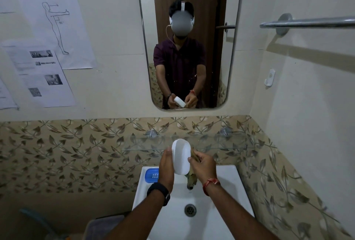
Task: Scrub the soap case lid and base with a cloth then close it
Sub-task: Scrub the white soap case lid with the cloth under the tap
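My left hand point(166, 168) grips a white oval soap case lid point(181, 156), held upright above the back of the sink. Pressed against the lid's right edge is a brownish cloth point(192, 177), bunched in my right hand point(204, 168); its wet tail hangs down over the tap. The blue soap case base point(151, 176) lies on the sink's back left corner, partly hidden by my left hand.
A white sink point(226, 191) with a metal drain point(190, 210) sits below my arms. A glass shelf point(221, 141) runs along the wall just behind the lid. Above are a mirror point(190, 41) and, at the right, a towel rail point(307, 22).
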